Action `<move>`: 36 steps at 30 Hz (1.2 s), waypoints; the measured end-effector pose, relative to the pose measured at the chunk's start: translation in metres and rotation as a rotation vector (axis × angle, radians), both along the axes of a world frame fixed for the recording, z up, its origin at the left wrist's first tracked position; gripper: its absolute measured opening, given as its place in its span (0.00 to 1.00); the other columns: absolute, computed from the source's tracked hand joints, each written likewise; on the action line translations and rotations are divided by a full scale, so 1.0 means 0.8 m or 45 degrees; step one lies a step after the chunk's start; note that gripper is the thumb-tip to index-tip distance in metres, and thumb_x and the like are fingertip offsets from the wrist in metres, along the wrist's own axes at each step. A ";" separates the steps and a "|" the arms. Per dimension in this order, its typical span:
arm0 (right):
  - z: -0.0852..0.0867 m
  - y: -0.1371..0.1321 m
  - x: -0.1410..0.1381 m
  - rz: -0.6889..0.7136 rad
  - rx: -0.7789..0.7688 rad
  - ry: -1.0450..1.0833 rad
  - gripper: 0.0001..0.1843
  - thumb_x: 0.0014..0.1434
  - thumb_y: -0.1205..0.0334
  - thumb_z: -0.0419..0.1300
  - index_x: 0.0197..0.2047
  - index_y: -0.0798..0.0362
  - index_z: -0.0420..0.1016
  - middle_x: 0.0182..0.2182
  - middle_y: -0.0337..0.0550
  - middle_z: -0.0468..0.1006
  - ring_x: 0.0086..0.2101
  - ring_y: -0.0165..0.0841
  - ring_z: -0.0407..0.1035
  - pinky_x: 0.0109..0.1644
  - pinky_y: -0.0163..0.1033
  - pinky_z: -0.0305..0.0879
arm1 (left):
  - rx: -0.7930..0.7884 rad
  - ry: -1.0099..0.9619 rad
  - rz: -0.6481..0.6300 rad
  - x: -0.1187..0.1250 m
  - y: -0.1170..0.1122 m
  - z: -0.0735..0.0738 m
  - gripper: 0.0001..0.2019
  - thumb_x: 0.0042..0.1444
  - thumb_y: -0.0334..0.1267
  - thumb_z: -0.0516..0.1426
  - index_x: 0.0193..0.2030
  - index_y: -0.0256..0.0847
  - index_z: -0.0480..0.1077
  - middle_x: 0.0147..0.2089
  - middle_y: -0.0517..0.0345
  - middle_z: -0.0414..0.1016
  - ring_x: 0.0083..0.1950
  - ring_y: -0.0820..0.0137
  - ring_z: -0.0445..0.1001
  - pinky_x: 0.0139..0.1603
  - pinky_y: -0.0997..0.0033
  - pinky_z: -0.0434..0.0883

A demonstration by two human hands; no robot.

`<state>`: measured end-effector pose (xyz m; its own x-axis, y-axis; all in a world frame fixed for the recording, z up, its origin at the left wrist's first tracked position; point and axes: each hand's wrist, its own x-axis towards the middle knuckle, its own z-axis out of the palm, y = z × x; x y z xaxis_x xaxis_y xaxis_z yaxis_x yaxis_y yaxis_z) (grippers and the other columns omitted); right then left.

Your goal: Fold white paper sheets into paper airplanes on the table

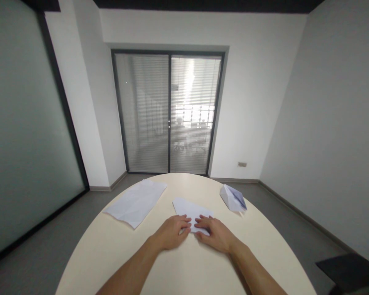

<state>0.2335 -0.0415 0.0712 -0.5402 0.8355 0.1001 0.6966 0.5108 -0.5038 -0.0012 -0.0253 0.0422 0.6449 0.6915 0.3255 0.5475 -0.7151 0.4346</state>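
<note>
A folded sheet of white paper (192, 208) lies on the table in front of me, its near part under my fingers. My left hand (174, 231) rests on its near left edge, fingers stretched out and thumb a little apart. On the near right part lies my right hand (213, 232), its fingers spread over the paper. Both hands are open and press down from above; the edge under the fingertips is partly hidden. Farther left lies a larger white sheet (137, 203) with faint creases. A folded paper piece (233, 198) with raised, shaded folds sits to the right.
The pale round table (172, 270) curves away on both sides. Beyond it are a glass door with blinds (169, 114) and white walls. A dark flat object (350, 270), perhaps a chair part, stands at the lower right. A frosted glass panel (27, 135) is on the left.
</note>
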 end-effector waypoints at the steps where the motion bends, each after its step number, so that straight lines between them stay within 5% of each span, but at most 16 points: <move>1: 0.000 0.000 0.000 -0.003 0.000 0.009 0.24 0.61 0.47 0.56 0.57 0.44 0.76 0.58 0.47 0.74 0.63 0.48 0.60 0.68 0.60 0.49 | -0.008 0.001 0.004 0.000 -0.001 0.000 0.17 0.65 0.43 0.51 0.56 0.45 0.74 0.62 0.56 0.72 0.66 0.63 0.66 0.67 0.60 0.61; 4: 0.000 0.001 0.001 -0.022 -0.001 0.052 0.24 0.62 0.46 0.55 0.56 0.46 0.77 0.55 0.46 0.77 0.61 0.47 0.64 0.67 0.57 0.52 | -0.019 0.005 0.021 -0.002 -0.001 -0.001 0.18 0.58 0.45 0.58 0.54 0.45 0.75 0.62 0.55 0.72 0.65 0.61 0.67 0.66 0.60 0.63; 11: 0.002 0.002 0.019 -0.093 -0.008 0.143 0.24 0.63 0.43 0.54 0.49 0.50 0.81 0.47 0.46 0.82 0.49 0.45 0.75 0.55 0.46 0.67 | -0.143 -0.089 0.065 -0.004 0.005 -0.003 0.13 0.64 0.42 0.53 0.44 0.45 0.79 0.57 0.57 0.76 0.63 0.65 0.70 0.63 0.66 0.65; 25: -0.007 0.013 0.041 -0.196 0.020 0.197 0.30 0.59 0.39 0.57 0.54 0.53 0.77 0.49 0.51 0.80 0.46 0.46 0.73 0.52 0.46 0.67 | -0.126 -0.129 0.095 -0.004 0.006 -0.007 0.12 0.64 0.38 0.51 0.44 0.44 0.76 0.54 0.58 0.78 0.57 0.66 0.73 0.60 0.67 0.67; 30: -0.011 0.016 0.036 -0.201 0.149 0.115 0.25 0.67 0.43 0.47 0.42 0.51 0.80 0.38 0.47 0.82 0.40 0.42 0.73 0.45 0.43 0.65 | -0.085 -0.146 0.074 -0.003 0.004 -0.008 0.10 0.60 0.34 0.52 0.40 0.44 0.74 0.53 0.57 0.77 0.54 0.66 0.73 0.59 0.68 0.67; 36: -0.016 0.020 0.036 -0.201 0.196 0.092 0.22 0.67 0.48 0.47 0.36 0.51 0.77 0.33 0.45 0.80 0.35 0.40 0.72 0.39 0.41 0.62 | -0.054 -0.243 0.054 -0.007 0.003 -0.007 0.21 0.56 0.31 0.55 0.58 0.44 0.66 0.55 0.54 0.73 0.54 0.67 0.72 0.58 0.69 0.68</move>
